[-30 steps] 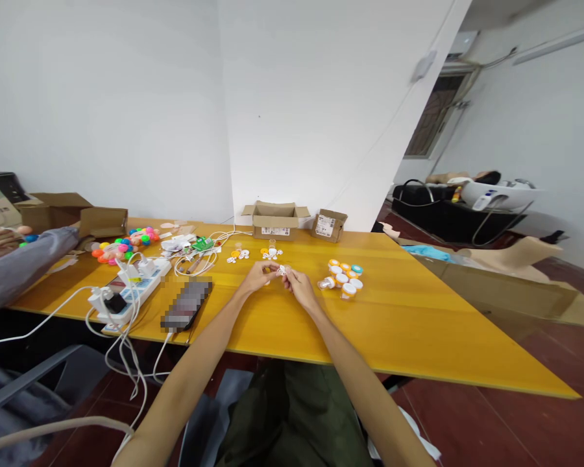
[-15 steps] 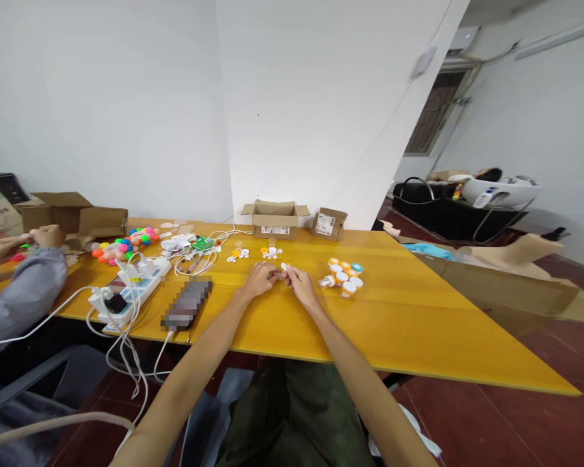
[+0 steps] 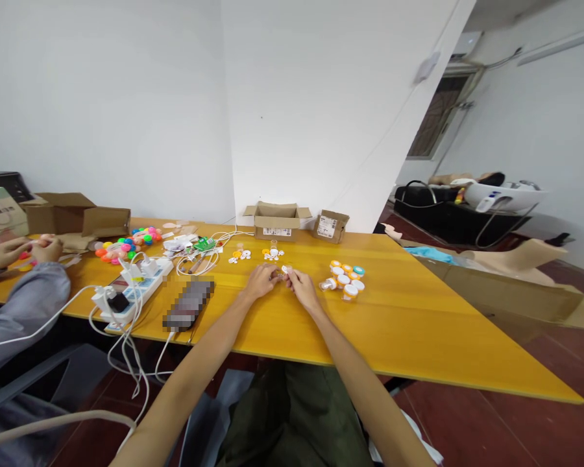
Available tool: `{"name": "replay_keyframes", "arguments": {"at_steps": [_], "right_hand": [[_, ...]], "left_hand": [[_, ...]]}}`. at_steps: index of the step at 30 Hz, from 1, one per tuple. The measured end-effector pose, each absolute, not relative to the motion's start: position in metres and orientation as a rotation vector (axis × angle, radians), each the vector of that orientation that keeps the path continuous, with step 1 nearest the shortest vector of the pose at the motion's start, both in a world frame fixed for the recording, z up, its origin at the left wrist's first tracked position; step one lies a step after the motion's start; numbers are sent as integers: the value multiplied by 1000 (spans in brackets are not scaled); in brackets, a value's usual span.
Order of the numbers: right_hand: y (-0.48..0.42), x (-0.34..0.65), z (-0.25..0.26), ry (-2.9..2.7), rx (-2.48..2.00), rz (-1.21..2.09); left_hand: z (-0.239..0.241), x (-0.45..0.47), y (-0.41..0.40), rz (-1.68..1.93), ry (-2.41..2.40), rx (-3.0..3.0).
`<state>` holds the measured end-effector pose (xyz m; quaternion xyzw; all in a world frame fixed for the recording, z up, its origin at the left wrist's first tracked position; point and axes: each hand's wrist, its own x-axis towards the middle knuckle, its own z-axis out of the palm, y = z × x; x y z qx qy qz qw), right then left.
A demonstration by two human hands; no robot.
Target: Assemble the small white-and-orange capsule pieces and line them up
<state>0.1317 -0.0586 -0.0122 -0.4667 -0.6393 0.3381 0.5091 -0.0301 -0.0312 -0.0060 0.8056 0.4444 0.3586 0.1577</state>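
My left hand [image 3: 261,281] and my right hand [image 3: 300,286] meet over the middle of the yellow table [image 3: 418,324]. Both are closed in a pinch around a small white piece [image 3: 285,269] held between their fingertips. Just right of my right hand stands a cluster of small vials with orange, white and teal caps [image 3: 344,277]. Beyond my hands lie small white and orange pieces [image 3: 272,253] on the tabletop.
A blurred dark phone [image 3: 189,303] and a white power strip with plugs and cables [image 3: 131,288] lie to the left. Coloured balls [image 3: 126,243], cardboard boxes [image 3: 277,220] and another person's hands [image 3: 26,248] in grey sleeves are further off.
My hands stay together on the small white piece, sunk slightly toward the table. The other person's hands at the left came together and shifted right.
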Motion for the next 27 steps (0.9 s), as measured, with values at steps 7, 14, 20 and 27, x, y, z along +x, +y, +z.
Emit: {"name": "replay_keyframes", "arguments": {"at_steps": [7, 14, 20, 27], "right_hand": [[-56, 132, -17, -1522, -1114, 802], [-54, 133, -19, -1517, -1112, 814], [-55, 133, -18, -1515, -1086, 813], [-56, 133, -16, -1514, -1066, 836]], "left_hand": [[-9, -31, -30, 1059, 1322, 2235], [1, -29, -32, 1304, 1205, 2104], [10, -26, -40, 1291, 1123, 2103], [9, -22, -41, 1267, 1096, 2080]]}}
